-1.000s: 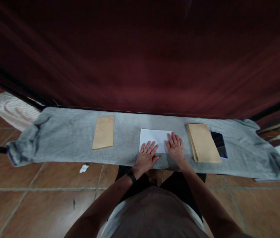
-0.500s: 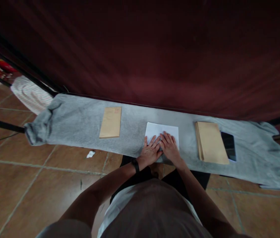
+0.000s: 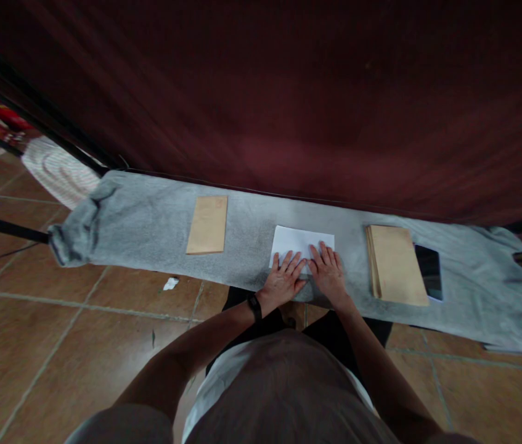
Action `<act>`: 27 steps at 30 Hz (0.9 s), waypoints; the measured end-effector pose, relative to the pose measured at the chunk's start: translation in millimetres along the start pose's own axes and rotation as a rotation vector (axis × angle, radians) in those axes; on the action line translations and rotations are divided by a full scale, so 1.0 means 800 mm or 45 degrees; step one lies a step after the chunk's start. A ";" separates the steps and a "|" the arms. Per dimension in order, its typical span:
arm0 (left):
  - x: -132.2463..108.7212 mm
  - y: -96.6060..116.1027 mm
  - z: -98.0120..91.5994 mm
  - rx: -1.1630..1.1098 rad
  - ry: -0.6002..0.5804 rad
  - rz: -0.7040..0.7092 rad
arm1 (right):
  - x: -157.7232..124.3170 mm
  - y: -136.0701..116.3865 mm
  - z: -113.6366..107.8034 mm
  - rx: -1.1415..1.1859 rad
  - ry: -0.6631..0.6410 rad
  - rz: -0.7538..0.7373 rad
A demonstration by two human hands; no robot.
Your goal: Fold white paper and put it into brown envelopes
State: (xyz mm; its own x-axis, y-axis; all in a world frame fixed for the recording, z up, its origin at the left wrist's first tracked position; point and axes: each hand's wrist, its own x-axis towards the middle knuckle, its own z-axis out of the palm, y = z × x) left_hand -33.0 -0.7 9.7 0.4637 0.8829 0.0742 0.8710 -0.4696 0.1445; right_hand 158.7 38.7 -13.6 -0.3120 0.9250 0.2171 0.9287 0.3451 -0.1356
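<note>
A white sheet of paper (image 3: 303, 238) lies on the grey cloth in front of me; whether it is folded I cannot make out. My left hand (image 3: 283, 282) rests flat on its near left part, fingers spread. On the near right part lies my right hand (image 3: 328, 274), also flat with fingers apart. The hands cover the paper's near edge. A brown envelope (image 3: 207, 225) lies to the left of the paper. To the right is a stack of brown envelopes (image 3: 399, 265), its left side showing several layers.
The grey cloth (image 3: 145, 228) covers a long narrow surface. A dark phone (image 3: 429, 271) lies partly under the envelope stack. Dark red fabric (image 3: 288, 111) hangs behind. On the tiled floor (image 3: 103, 345) is a white scrap (image 3: 171, 283). Black bars (image 3: 6, 226) stand at the left.
My right hand has slid to the right across the paper, away from my left hand. The left hand stays nearly in place, and the view has shifted slightly.
</note>
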 end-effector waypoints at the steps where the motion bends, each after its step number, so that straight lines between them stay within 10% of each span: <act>1: -0.001 -0.001 0.001 -0.011 -0.001 -0.001 | 0.000 -0.001 0.001 -0.002 0.007 0.014; 18: 0.096 -0.022 0.019 -0.077 0.059 -0.167 | 0.003 -0.008 0.005 -0.025 0.035 0.083; 27: 0.096 -0.044 0.018 -0.058 0.161 -0.223 | 0.005 -0.008 0.004 -0.023 0.090 0.060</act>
State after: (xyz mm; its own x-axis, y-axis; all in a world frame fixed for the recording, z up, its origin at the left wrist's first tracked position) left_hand -25.5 83.5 -3.8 0.2794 0.9456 0.1669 0.9269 -0.3110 0.2102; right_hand 150.8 40.4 -15.2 -0.2531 0.9264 0.2788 0.9457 0.2976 -0.1303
